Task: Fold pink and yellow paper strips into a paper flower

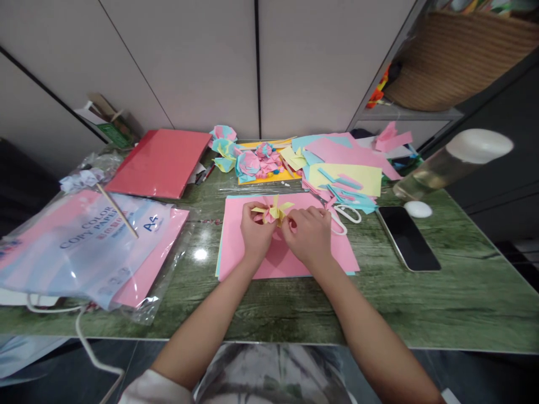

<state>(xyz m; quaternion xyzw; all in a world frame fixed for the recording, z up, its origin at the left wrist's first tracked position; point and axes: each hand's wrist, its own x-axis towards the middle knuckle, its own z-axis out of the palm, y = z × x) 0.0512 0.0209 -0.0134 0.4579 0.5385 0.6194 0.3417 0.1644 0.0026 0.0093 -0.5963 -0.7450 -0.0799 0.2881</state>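
Observation:
Between my two hands is a small paper flower [274, 212] with yellow and pink petals. My left hand [255, 234] has its fingers closed on the flower's left side. From the other side, my right hand [310, 231] pinches at the flower's right edge; its fingertips are partly hidden. Both hands are above a stack of pink paper [236, 252], with blue sheet edges showing underneath. White-handled scissors [347, 213] lie just right of my right hand, their blades partly covered by paper scraps.
Finished paper flowers [248, 163] and coloured paper scraps [357, 177] lie at the back. A red folder [162, 163] and a bag of copy paper [96, 241] are on the left. To the right are a phone [408, 238], a white egg-shaped object [418, 209] and a clear bottle [442, 168].

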